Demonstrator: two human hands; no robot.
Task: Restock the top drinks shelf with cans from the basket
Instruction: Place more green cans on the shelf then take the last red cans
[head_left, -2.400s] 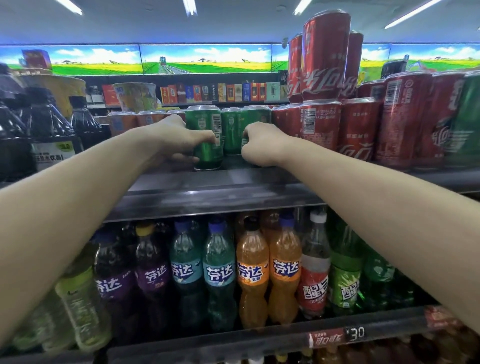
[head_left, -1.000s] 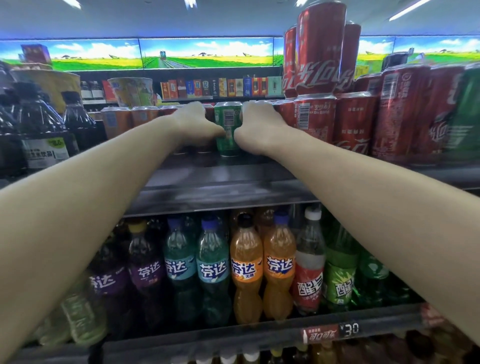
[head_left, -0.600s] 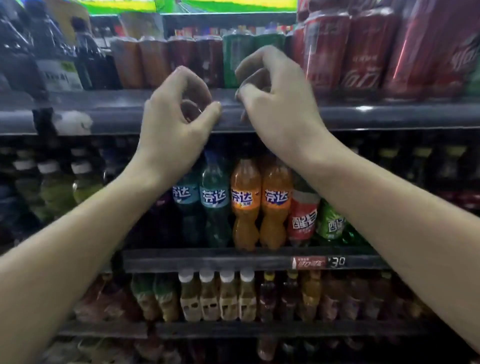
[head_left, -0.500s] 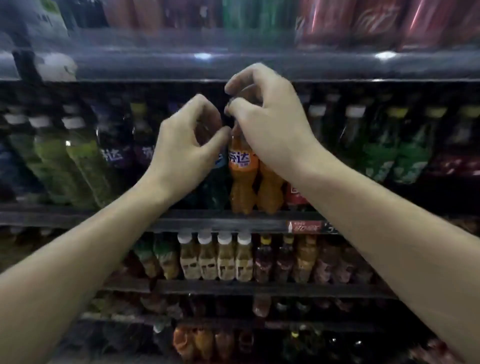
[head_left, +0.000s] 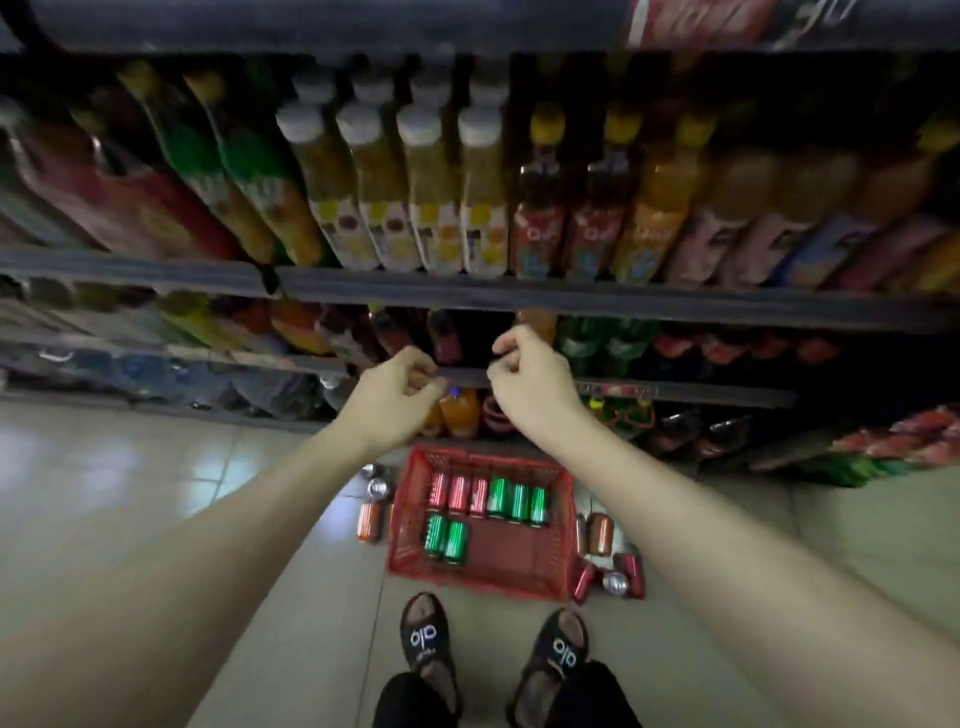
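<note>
1. The bottles on the dark metal shelves (head_left: 519, 299) are blurry, and their labels are too fuzzy to read
2. The left hand (head_left: 387, 402) and the right hand (head_left: 535, 389) are loosely curled and hold nothing
3. The red plastic basket (head_left: 519, 564) sits on the shiny pale tile floor (head_left: 130, 467), with red and green cans (head_left: 488, 496) lying inside
4. More cans (head_left: 371, 519) lie on the floor beside it

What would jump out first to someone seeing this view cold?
Probably the red plastic mesh basket on the tiled floor just ahead of the person's feet, with three red cans and five green cans lying in it and loose cans scattered either side. Above it, the left hand and right hand hover empty, loosely curled, before the lower bottle shelves.
</note>
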